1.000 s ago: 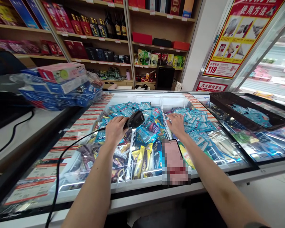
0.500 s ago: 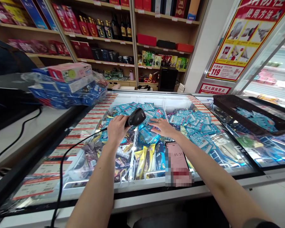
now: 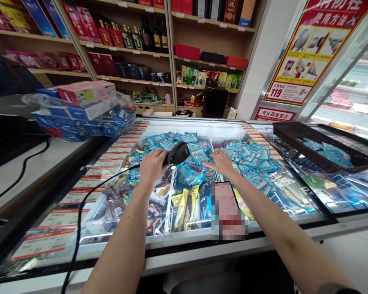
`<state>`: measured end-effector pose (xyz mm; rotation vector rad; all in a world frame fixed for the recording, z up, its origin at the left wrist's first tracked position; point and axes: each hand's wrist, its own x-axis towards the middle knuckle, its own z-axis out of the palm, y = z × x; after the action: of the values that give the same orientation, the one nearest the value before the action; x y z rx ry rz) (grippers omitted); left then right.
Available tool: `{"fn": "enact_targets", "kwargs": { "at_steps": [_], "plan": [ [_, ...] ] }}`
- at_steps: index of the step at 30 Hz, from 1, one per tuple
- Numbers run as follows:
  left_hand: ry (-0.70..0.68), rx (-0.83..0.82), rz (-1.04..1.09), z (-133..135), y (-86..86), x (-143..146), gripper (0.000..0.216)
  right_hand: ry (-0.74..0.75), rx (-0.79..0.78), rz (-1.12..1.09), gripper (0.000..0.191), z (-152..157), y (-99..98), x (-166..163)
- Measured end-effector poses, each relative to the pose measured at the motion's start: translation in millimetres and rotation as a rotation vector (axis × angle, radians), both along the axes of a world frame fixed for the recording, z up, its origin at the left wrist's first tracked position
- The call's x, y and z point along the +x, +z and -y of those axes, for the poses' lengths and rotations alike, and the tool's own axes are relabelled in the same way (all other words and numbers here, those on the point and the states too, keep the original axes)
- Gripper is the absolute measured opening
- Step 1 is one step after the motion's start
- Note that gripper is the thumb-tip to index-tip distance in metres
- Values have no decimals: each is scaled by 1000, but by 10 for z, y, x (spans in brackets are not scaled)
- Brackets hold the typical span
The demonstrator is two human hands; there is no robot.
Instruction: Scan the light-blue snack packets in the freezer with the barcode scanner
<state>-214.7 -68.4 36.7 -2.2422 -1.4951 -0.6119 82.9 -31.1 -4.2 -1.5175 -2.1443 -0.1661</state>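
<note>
My left hand [image 3: 151, 165] is closed round a black corded barcode scanner [image 3: 178, 152], whose head points right over the open chest freezer [image 3: 184, 239]. My right hand [image 3: 221, 162] hovers just right of the scanner with fingers spread, over a heap of light blue ice cream packets [image 3: 248, 157]. More blue packets [image 3: 168, 142] lie under the scanner. A phone [image 3: 228, 208] rests on the freezer's front edge below my right wrist.
Yellow and dark wrapped bars [image 3: 180, 206] fill the near compartments. A wrapped stack of blue and pink boxes [image 3: 82, 108] sits on the counter at left. A black tray [image 3: 322, 147] lies on the glass lid at right. Shelves of goods stand behind.
My right hand went from the right-hand heap toward the scanner, then drew back a little to the right. The scanner in my left hand stayed nearly still.
</note>
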Motion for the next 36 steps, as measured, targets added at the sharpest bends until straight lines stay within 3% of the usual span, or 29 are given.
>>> {"fn": "enact_targets", "kwargs": {
  "at_steps": [5, 8, 16, 24, 36],
  "plan": [
    [-43, -1, -6, 9, 14, 51, 37, -35, -150, -116, 33, -59, -5, 64],
    [-56, -9, -13, 15, 22, 70, 38, -81, -194, -229, 28, -60, 35, 65],
    [-101, -32, -35, 14, -3, 127, 40, -28, -250, -886, 32, 5, 17, 224],
    [-154, -81, -74, 48, -12, 279, 38, 72, -75, -1011, 36, 149, -122, 422],
    [-197, -92, -81, 28, -74, 388, 39, 81, -83, -1039, 34, 41, -224, 457]
  ]
}}
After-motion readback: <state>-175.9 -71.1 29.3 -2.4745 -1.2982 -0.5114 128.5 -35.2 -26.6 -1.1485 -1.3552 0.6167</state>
